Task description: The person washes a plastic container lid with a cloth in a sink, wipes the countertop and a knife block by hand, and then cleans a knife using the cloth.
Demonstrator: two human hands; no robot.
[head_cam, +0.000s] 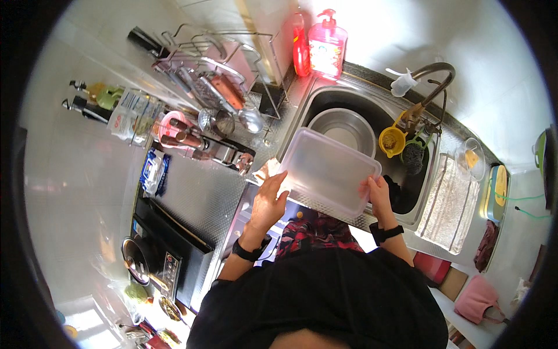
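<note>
A rectangular, translucent plastic lid or shallow box [329,172] is tilted over the front left of the sink. My right hand [378,194] grips its right edge, with fingers showing faintly through the plastic. At the left edge is my left hand [268,203], its thumb apart from the fingers. A pale crumpled cloth or paper [267,169] shows beside those fingers; whether the hand holds it or the plastic is unclear. Behind the plastic, a round metal basin [348,124] stands in the steel sink [316,98], partly covered.
A faucet [440,72] arches over the sink, near a yellow strainer [392,140] and a dark scrubber [412,158]. Right of the sink lies a striped towel [449,205]. A pink pump bottle [328,46] stands behind; a wire utensil rack [226,65] is left, an induction cooktop [172,272] lower left.
</note>
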